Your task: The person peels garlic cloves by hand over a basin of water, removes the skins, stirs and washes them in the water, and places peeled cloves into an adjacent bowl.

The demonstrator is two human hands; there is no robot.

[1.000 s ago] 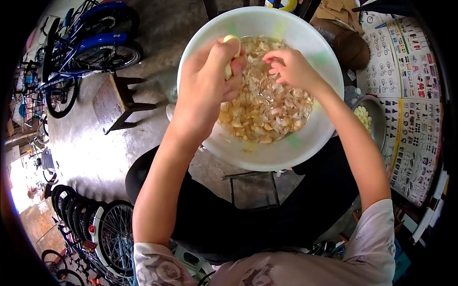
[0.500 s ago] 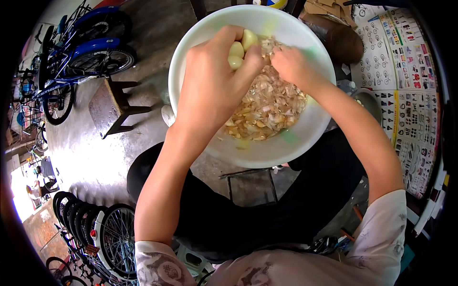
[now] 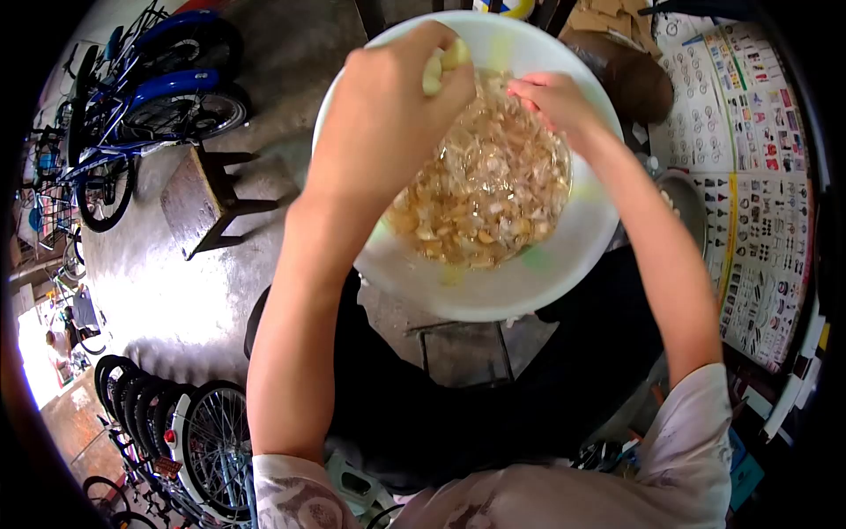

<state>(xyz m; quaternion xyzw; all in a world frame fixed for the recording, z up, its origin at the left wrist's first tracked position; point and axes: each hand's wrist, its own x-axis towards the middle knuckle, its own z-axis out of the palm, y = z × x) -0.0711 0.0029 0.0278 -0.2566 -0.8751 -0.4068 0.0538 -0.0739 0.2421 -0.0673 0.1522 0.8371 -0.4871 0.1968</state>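
A large white basin (image 3: 493,300) stands in front of me, with water and many loose papery skins and garlic cloves (image 3: 485,194) in it. Over its left side, my left hand (image 3: 388,106) is curled round several pale peeled garlic cloves (image 3: 454,55), which show between thumb and fingers. My right hand (image 3: 555,101) is above the right part of the soaking skins, its thumb and fingertips pinched together. Whatever those fingertips hold, if anything, is too small to make out.
A metal bowl (image 3: 687,212) sits right of the basin, beside printed sheets (image 3: 749,194). Behind it are a brown round object (image 3: 643,88) and cardboard (image 3: 608,18). A wooden stool (image 3: 198,198) and bicycles (image 3: 176,97) stand to the left.
My left hand has tipped, so less of the cloves shows. My right hand has drawn slightly up and right from the skins, its fingertips now visible.
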